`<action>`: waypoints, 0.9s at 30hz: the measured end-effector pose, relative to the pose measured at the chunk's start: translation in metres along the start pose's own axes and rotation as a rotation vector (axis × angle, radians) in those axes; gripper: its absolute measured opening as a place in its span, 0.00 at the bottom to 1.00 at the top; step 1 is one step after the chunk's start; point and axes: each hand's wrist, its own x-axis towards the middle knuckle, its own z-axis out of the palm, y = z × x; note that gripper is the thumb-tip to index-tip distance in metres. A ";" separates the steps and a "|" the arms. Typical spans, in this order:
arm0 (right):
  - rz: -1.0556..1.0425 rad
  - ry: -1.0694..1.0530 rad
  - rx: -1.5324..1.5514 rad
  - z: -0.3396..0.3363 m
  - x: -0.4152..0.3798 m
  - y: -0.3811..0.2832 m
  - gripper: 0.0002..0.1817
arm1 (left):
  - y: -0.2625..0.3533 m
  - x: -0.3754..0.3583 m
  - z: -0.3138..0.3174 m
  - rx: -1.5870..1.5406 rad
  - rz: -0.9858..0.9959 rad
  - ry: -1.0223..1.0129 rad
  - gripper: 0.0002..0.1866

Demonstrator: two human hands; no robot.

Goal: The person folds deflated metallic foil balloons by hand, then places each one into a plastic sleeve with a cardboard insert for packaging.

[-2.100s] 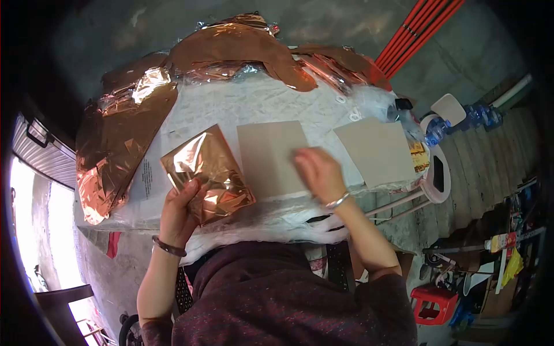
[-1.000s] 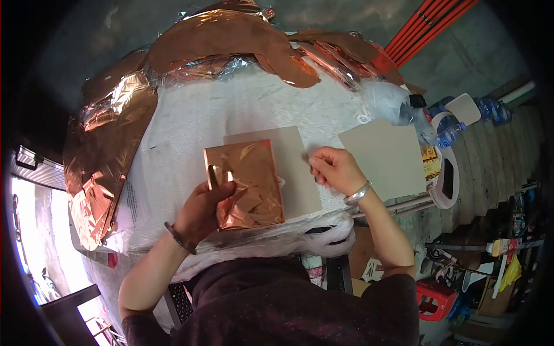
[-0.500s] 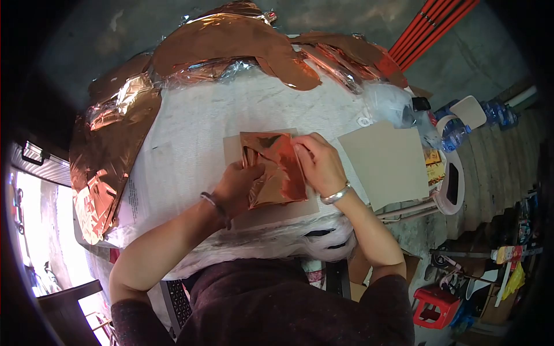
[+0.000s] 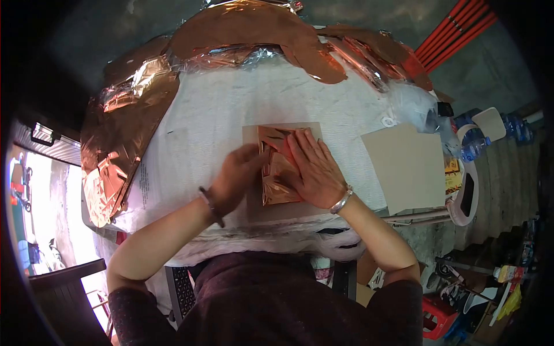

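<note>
A folded packet of shiny copper-coloured foil (image 4: 281, 194) lies on a greyish-brown card (image 4: 252, 212) in the middle of the white-covered table. My right hand (image 4: 318, 176) rests flat on the packet's right half, its fingers stretched out and pointing away from me. At the left edge of the foil is my left hand (image 4: 234, 176), smeared by motion. Its fingertips are close to the creased edge, and whether they grip it cannot be made out. The palm of my right hand hides part of the foil.
Large flat copper foil pieces with rounded outlines (image 4: 242, 29) line the table's far side and left side (image 4: 118, 132). To the right lie pale card sheets (image 4: 407, 170) and a clear plastic bag (image 4: 410, 104). Orange-red poles (image 4: 453, 34) stand beyond, with plastic bottles (image 4: 474, 147) at right.
My right hand has gone from holding the foil's right edge to lying flat on top. My left hand's fingers have come off the foil's surface to its left edge. The view has shifted slightly.
</note>
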 end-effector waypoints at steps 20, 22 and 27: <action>0.059 -0.063 -0.016 -0.005 0.002 -0.007 0.40 | -0.002 -0.002 -0.009 1.398 0.729 -0.093 0.57; 0.066 -0.046 -0.024 -0.008 0.003 -0.008 0.40 | 0.001 -0.003 -0.009 1.397 0.724 -0.112 0.58; -0.010 -0.021 -0.096 -0.012 0.018 -0.036 0.35 | -0.003 0.000 -0.010 1.372 0.788 -0.082 0.55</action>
